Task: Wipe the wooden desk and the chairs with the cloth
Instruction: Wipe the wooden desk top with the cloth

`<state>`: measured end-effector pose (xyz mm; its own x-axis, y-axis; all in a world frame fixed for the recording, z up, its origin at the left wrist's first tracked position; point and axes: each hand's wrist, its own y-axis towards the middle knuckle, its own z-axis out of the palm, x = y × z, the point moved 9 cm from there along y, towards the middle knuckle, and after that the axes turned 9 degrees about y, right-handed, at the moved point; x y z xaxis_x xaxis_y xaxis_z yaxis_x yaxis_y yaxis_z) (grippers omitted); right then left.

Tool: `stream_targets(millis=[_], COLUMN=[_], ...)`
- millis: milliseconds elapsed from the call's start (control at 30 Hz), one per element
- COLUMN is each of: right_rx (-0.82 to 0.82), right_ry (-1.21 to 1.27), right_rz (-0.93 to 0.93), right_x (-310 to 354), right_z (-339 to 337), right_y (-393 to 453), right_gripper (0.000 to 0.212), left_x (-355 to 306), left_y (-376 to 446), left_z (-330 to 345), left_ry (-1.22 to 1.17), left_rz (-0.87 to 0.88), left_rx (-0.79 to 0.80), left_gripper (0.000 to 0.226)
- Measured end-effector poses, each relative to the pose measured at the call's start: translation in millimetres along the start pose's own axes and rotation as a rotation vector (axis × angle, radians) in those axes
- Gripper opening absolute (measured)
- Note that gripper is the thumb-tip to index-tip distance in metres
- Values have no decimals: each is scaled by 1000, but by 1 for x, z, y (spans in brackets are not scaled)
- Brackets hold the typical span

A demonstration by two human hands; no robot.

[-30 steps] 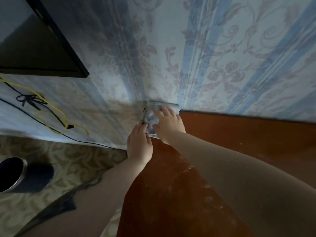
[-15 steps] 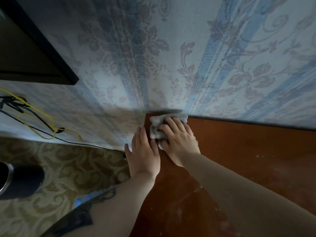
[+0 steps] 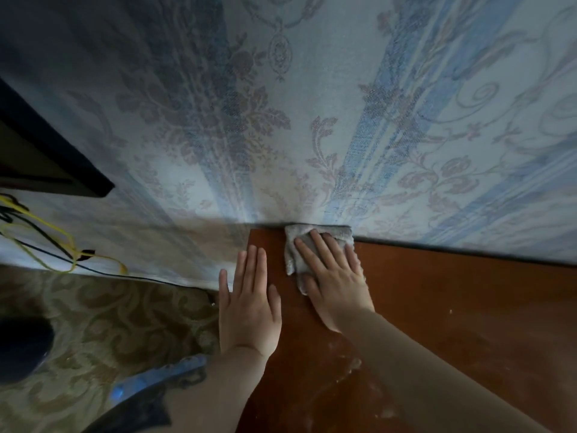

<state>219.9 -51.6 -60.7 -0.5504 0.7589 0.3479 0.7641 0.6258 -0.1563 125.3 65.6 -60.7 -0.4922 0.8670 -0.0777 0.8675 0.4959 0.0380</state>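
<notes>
Blue-striped floral wallpaper (image 3: 312, 120) fills the upper part of the view, and a reddish-brown wooden table (image 3: 452, 307) butts against it, its top dulled by pale dusty smears near the bottom of the picture. At the far left corner of the table, right against the wall, lies a crumpled grey cloth (image 3: 298, 245). The right hand (image 3: 331, 276) presses flat on the cloth with its fingers straight and slightly spread, covering most of it; only the cloth's far edge and left side show. Just beside it, the left hand (image 3: 248, 303) rests palm down along the table's left edge, its fingers straight and close together, holding nothing and apart from the cloth. Left of the table, a patterned olive carpet (image 3: 109, 323) covers the floor. Yellow and black cables (image 3: 62, 245) run along the base of the wall there. A dark rounded object (image 3: 22, 348) sits on the carpet at the far left, and a black panel (image 3: 46, 157) juts out from the wall above it.
</notes>
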Motion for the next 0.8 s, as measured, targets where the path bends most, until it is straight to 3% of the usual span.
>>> stream_targets(millis=[100, 233, 367, 533, 633, 700, 800], right_rx=[12, 76, 2, -59, 47, 127, 80], right_ry=[103, 86, 81, 166, 136, 97, 76], right_rz=[54, -96, 177, 432, 129, -51, 24], right_x=[21, 9, -50, -12, 30, 23, -9], right_z=[9, 6, -9, 4, 14, 12, 2], right_y=[-2, -14, -28, -13, -4, -6, -7], right_gripper=[57, 59, 63, 60, 61, 65, 63], left_x=[-3, -6, -8, -7, -4, 0, 2], left_y=[1, 2, 1, 2, 2, 2, 1], left_z=[0, 0, 4, 7, 5, 4, 4], left_ry=[-20, -66, -87, -94, -101, -89, -88], left_rz=[37, 89, 116, 101, 73, 27, -14], left_rx=[-3, 8, 32, 31, 15, 16, 26], left_gripper=[59, 57, 57, 57, 57, 57, 60])
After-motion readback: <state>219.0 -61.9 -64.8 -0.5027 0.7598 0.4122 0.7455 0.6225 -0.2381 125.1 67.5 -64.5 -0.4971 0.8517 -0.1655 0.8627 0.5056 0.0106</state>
